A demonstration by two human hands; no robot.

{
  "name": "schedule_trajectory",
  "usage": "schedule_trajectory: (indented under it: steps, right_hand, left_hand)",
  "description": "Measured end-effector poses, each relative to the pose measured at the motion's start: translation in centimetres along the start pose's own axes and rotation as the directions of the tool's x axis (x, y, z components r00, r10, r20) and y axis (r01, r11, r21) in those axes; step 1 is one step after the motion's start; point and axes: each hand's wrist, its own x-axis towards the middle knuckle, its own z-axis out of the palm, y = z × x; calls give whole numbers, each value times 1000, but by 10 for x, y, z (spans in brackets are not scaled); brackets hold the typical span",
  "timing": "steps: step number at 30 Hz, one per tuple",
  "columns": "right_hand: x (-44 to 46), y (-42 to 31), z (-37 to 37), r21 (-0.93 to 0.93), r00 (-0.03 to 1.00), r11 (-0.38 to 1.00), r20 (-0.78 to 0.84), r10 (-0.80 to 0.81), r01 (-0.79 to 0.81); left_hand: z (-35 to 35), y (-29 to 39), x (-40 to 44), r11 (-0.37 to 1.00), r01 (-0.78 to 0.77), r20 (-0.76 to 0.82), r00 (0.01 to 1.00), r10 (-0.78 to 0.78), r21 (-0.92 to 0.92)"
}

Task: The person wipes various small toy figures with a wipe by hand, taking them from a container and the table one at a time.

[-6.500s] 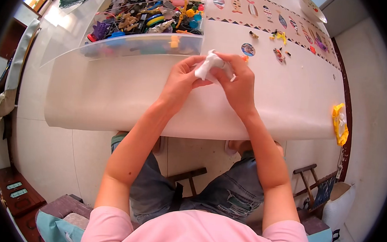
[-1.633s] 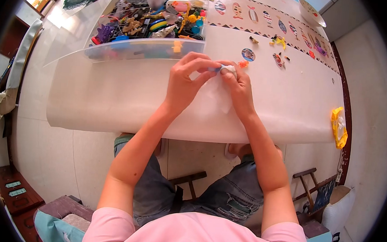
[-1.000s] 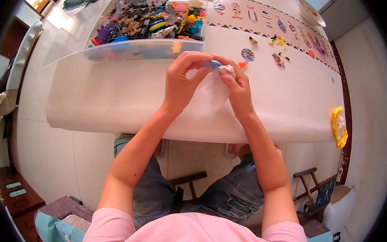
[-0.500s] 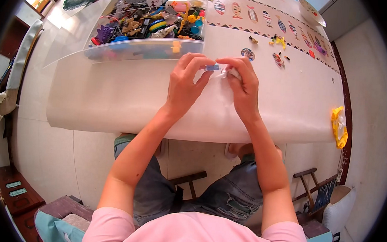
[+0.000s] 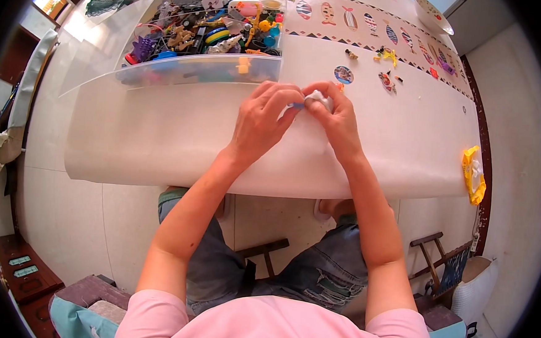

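Head view: two bare hands meet above a pale bench [image 5: 161, 131], pinching one small blue piece [image 5: 297, 105] and one white wipe [image 5: 319, 99]. The blue piece shows as a short strip, its long axis running roughly left to right, from the left hand [image 5: 261, 114] toward the wipe. One end points at the right hand [image 5: 337, 116]; which end is its front cannot be told, as much of it is covered. It lies between the left thumb and fingertips, which are clamped on it, just past the gap they frame. The right fingers and thumb are closed on the bunched wipe, right at the piece's right end.

Beyond the hands, to the left, stands one clear box [image 5: 196, 71] filled with too many small toys [image 5: 201, 31] to count. To the right lie one round picture disc [image 5: 344, 75], one brownish figure [image 5: 351, 54], one yellow toy [image 5: 388, 55] and one fish-shaped piece [image 5: 386, 83]. One orange piece [image 5: 340, 86] peeks out behind the right fingers. A runner printed with a row of fish [image 5: 368, 38] crosses the far side, near one bowl [image 5: 433, 15]. One yellow packet [image 5: 474, 176] sits at the right edge.
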Motion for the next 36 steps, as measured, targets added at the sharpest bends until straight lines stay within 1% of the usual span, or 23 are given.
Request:
schedule_trajectory:
  steps: [1,4,7,10,13,16,19,22,25,27,28,31,34,36]
  right_hand:
    - [0,0,-1,38,1000,999,-3,17,-16]
    - [3,12,3,108,996,992,-66,-53,60]
    - [0,2,4,-145,989,985,-94,-110,96]
    - [2,4,0,-222,954,931,-14,-300,289]
    - [-4,-6,0,-182,964,949,-7,-264,259]
    - [-2,-4,0,-250,961,933,-36,-276,259]
    - [-6,-7,10,-246,945,939,-166,-283,239]
    - [-6,-4,8,-470,884,793,-54,-464,387]
    - [-6,-6,15,-548,795,669,-13,-607,502]
    - [-6,-5,18,-573,798,664,-28,-602,480]
    - [-6,-4,18,-585,800,662,-36,-599,469]
    - [-3,0,12,-596,765,598,43,-642,536]
    - [-2,0,7,-625,711,515,92,-698,587]
    - [-2,0,4,-620,689,486,124,-714,615]
  left_hand:
    - [0,1,0,1000,-13,28,1000,14,-6]
    - [4,0,-2,1000,20,-2,1000,-20,-10]
    - [4,2,-2,999,33,-26,999,-33,-6]
    - [3,5,0,1000,5,-35,999,-4,25]
    - [4,2,-2,997,72,-54,996,-75,-39]
    - [3,1,-2,999,46,-52,998,-47,-28]
    - [3,0,-2,999,36,-53,998,-36,-14]
    - [2,1,-2,999,39,-71,997,-37,19]
    - [6,0,-5,983,168,-89,981,-175,-78]
    - [7,0,-4,938,249,-68,960,-272,-242]
    - [6,0,-5,903,286,-52,947,-318,-320]
    - [4,2,-4,744,407,31,886,-463,-531]
    - [2,-1,-4,701,406,59,884,-463,-586]
    - [2,-2,-4,661,420,91,877,-472,-621]
